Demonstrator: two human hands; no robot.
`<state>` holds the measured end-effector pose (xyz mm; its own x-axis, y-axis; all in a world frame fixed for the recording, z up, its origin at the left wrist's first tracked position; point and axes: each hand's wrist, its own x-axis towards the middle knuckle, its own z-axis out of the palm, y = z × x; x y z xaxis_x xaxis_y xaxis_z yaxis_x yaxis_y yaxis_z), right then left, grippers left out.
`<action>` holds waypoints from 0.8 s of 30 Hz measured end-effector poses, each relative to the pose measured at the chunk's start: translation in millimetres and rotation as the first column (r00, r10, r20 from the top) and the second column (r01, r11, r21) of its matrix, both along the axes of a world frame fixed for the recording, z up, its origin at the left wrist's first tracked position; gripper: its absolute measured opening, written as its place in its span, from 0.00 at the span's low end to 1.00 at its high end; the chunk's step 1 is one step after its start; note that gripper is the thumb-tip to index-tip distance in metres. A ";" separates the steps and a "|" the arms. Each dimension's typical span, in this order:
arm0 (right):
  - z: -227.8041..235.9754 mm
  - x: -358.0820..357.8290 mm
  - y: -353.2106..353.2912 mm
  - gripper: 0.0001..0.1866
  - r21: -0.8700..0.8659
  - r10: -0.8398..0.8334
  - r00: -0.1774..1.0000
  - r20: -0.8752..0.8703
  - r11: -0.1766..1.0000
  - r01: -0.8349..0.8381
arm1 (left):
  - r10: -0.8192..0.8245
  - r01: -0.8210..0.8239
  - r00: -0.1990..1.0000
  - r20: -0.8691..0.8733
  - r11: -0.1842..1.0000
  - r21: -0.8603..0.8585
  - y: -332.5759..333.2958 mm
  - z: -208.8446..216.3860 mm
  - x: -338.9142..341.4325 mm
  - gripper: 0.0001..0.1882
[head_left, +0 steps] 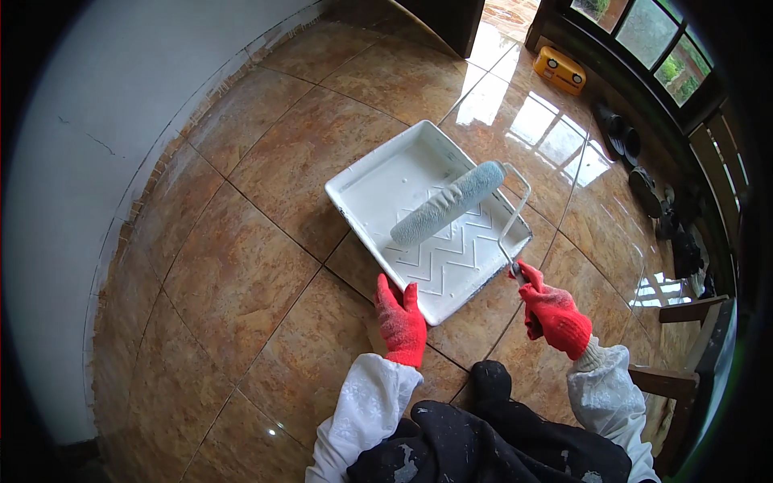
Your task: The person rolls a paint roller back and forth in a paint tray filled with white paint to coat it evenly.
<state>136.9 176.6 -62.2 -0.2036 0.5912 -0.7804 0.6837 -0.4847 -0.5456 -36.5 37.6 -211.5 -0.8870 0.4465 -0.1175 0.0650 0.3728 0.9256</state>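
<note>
Paint roller (448, 204) lies forward and to the left of the right hand (555, 315), which is the hand on its handle (518, 274); the left hand (401, 328) is nearer the tray's near corner. Closed around the handle, the red-gloved right fingers wrap it just outside the tray's right-hand side, with no gap showing. The left glove touches the tray's near-left rim, thumb and forefinger parted across the edge; whether it pinches the wall or merely steadies it, I cannot tell.

Further out, the white tray (378, 189) sits turned cornerwise on the floor tiles (241, 266), its zigzag ribs toward the person. Above those ribs, the fluffy cover's long axis slants from lower left to upper right, its upper end joined to the bent wire frame (516, 219), which loops back to the handle. That slant across the ribs looks like the relation that matters most; whether the cover presses on them or hangs just clear is hard to judge. Well beyond are dark shoes (644, 191) and a yellow box (560, 70).
</note>
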 end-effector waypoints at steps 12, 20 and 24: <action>1.6 29.2 -24.4 0.15 -0.078 -0.048 0.997 -0.057 0.996 0.043 | -0.212 0.202 0.977 -0.039 0.965 -0.167 -19.1 17.8 17.4 0.60; -1.3 31.0 -23.2 0.16 -0.122 -0.014 1.000 -0.020 0.992 0.011 | -0.313 0.302 0.950 -0.006 0.919 -0.253 -17.9 8.2 12.9 0.69; -8.5 28.3 -17.6 0.14 -0.153 -0.019 0.998 -0.068 0.988 0.008 | -0.347 0.344 0.936 0.052 0.879 -0.330 -17.1 2.6 8.2 0.73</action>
